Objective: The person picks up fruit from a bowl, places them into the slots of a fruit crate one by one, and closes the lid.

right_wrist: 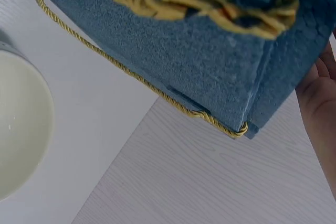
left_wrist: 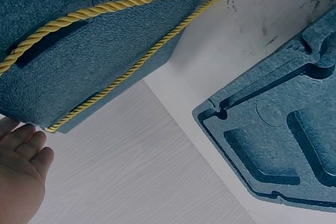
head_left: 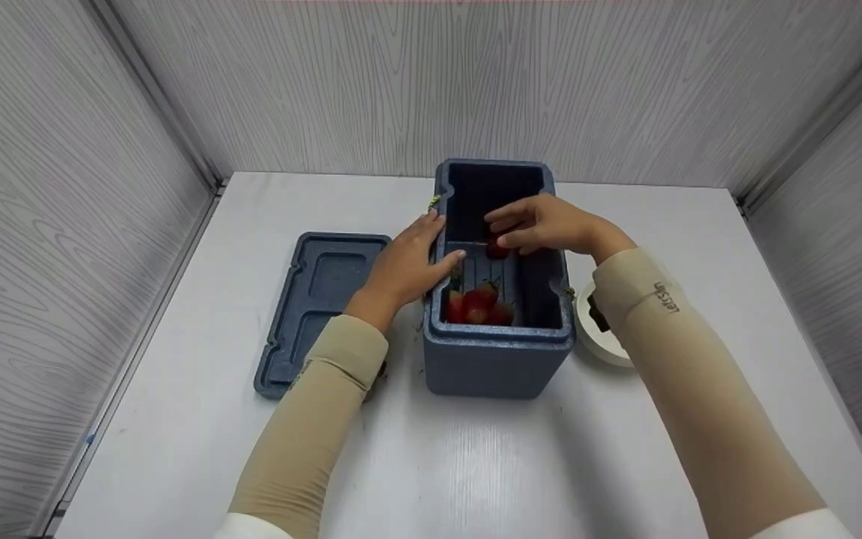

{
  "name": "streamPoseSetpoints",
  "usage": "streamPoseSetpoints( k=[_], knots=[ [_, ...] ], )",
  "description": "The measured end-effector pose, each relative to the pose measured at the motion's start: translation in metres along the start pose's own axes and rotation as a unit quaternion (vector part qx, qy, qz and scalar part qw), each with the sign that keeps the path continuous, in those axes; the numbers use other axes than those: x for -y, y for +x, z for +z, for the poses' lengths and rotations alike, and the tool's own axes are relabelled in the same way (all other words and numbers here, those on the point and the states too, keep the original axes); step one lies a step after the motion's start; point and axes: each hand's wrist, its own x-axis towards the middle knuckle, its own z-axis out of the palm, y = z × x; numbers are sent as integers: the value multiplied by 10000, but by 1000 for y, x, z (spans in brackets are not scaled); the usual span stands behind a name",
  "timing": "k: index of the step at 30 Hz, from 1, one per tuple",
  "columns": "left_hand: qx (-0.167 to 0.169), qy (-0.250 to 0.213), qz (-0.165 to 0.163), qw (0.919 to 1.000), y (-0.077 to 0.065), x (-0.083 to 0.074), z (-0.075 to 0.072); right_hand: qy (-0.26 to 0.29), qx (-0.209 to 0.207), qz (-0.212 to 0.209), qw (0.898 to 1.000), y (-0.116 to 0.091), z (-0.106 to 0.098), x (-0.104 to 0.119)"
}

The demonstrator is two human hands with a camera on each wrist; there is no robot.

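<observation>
A blue foam box (head_left: pixel 498 367) stands uncovered on the white table, with yellow rope along its sides. Several strawberries (head_left: pixel 479 305) lie inside at its near end. My left hand (head_left: pixel 405 262) rests on the box's left rim, fingers along the outer side and thumb over the edge. My right hand (head_left: pixel 547 224) reaches over the right rim, its fingers loosely extended. Right below its thumb and fingertips is another strawberry (head_left: pixel 498 249), partly covered by the thumb. In the right wrist view, the box hides most of the right hand's fingers.
Left of the box lies its blue lid (head_left: pixel 311 299), recessed side up, partly behind my left arm. A white bowl (head_left: pixel 603 340) stands close to the box's right side, partly under my right forearm. Grey wood-patterned panels (head_left: pixel 371 82) border the table.
</observation>
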Motion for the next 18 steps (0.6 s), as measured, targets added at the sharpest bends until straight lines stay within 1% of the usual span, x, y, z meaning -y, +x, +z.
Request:
streamPoseSetpoints(
  k=[5,10,13,18],
  knots=[
    [7,24,-12,10000,0,0,-7,-71,-216,-62,9997,-5,-7,1],
    [-143,37,77,9999,1,2,-16,-457,-527,-114,9975,-11,-15,3],
    [-274,286,145,9991,2,5,-21,-664,-693,-199,9952,-13,-18,5],
    [-363,635,97,9973,1,9,-30,-710,-1005,-369,9917,-14,-21,7]
  ],
)
